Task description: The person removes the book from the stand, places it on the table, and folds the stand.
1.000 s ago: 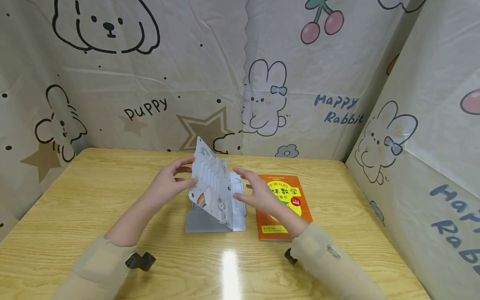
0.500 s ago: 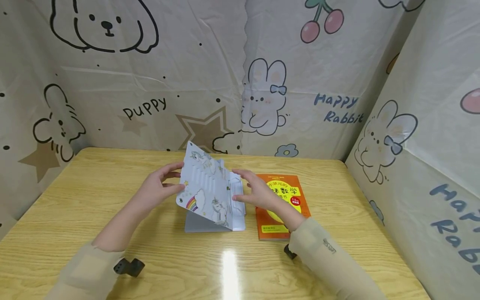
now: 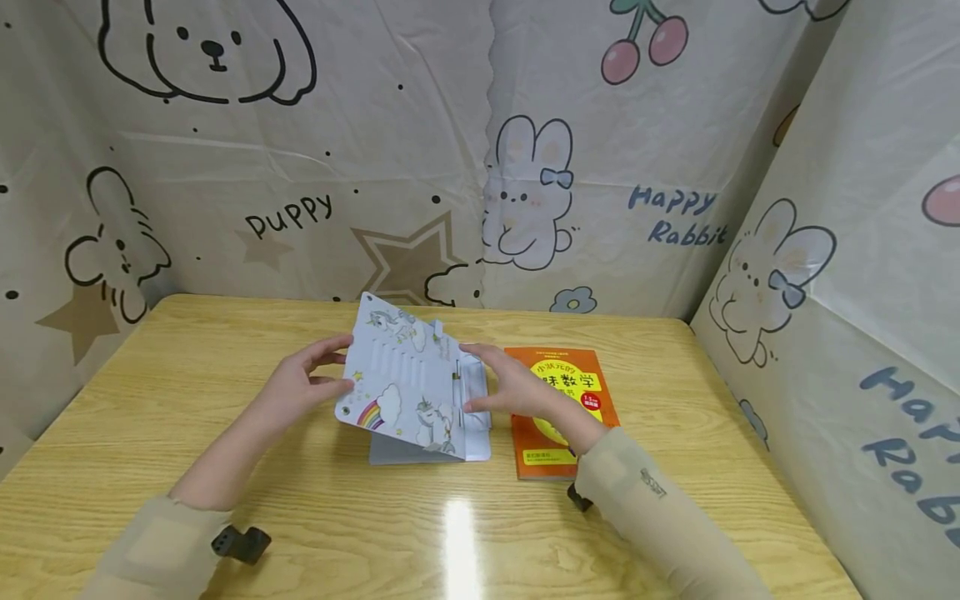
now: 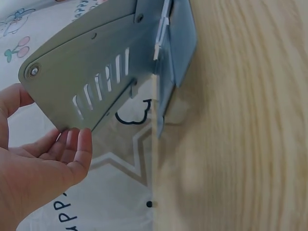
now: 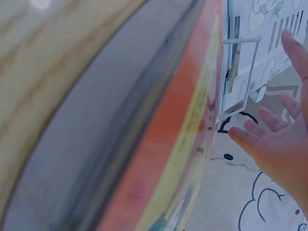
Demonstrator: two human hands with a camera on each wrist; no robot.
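Note:
A white book stand [image 3: 401, 379] with unicorn and rainbow prints and slots stands in the middle of the wooden table, its panel tilted up from a flat base [image 3: 405, 450]. My left hand [image 3: 300, 379] holds the panel's left edge between thumb and fingers. The left wrist view shows the panel's plain rear [image 4: 96, 67], with the left fingertips [image 4: 83, 144] at its edge. Spread apart, the fingers of my right hand [image 3: 521, 385] are beside the stand's right edge; whether they touch it is unclear. A wire page holder [image 5: 248, 82] shows in the right wrist view.
Right of the stand lies an orange and yellow book [image 3: 543, 457], partly under my right hand and wrist. A printed cloth [image 3: 420, 167] hangs behind the table [image 3: 360, 533] and along its right side.
My left hand has moved left and slightly down, swinging the stand's panel lower and turning its printed face more into view. The right hand has stayed nearly in place.

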